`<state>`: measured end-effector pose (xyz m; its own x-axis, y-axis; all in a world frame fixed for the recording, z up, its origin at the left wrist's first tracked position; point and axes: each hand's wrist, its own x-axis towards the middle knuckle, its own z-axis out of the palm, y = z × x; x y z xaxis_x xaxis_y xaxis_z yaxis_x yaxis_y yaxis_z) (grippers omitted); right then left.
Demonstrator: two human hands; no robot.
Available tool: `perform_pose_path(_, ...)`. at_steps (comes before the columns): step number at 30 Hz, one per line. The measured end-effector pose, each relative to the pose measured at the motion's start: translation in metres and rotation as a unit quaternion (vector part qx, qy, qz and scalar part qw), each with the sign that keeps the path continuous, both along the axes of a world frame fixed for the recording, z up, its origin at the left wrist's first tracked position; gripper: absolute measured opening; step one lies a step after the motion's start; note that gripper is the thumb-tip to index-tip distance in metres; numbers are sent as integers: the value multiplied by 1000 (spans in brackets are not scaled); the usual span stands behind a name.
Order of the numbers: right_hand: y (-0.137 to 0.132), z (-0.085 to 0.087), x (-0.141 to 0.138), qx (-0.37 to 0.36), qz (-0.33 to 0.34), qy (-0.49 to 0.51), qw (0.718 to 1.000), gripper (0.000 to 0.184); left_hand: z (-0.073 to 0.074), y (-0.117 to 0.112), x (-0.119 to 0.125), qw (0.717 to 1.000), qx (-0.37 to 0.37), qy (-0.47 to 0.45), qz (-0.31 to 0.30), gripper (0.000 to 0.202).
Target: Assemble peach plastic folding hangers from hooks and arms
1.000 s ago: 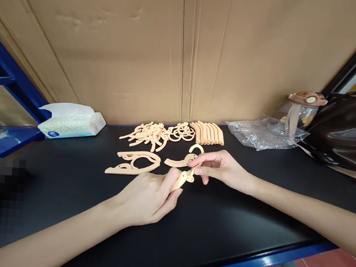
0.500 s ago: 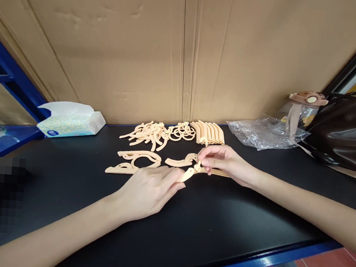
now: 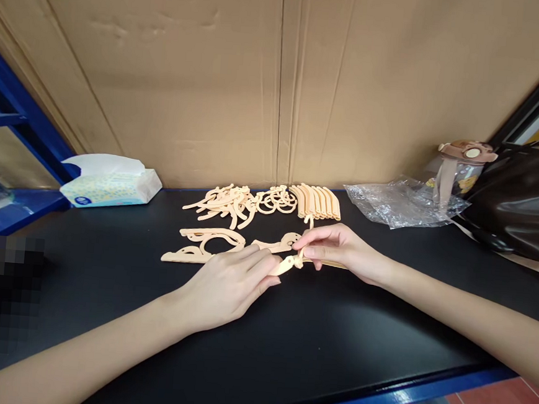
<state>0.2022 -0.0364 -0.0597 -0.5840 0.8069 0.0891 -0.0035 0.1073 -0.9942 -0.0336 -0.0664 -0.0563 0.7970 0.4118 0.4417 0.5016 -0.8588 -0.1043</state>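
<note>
While both hands meet mid-table, the left hand (image 3: 230, 283) pinches one end of the peach plastic piece (image 3: 287, 265), fingers curled. The right hand (image 3: 340, 248) pinches the other end (thumb and forefinger closed on it). The piece sits low over the black tabletop (image 3: 333, 344), in front of the loose parts pile (image 3: 232, 202) and the stacked curved bars (image 3: 320, 201). A flat hanger section (image 3: 205, 245) lies just beside the left hand.

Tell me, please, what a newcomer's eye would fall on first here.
First, the two bare hands meeting at the middle of the black table: the left hand and the right hand both pinch a small peach plastic part. Behind them, near the cardboard wall, lies a pile of matching peach parts, with a tissue pack at the far left.
</note>
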Motion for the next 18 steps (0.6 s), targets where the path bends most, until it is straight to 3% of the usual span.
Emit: perform_pose_path(18, -6, 6, 0, 39, 9, -28, 999, 12, -5, 1, 1, 999, 33, 2, -12, 27)
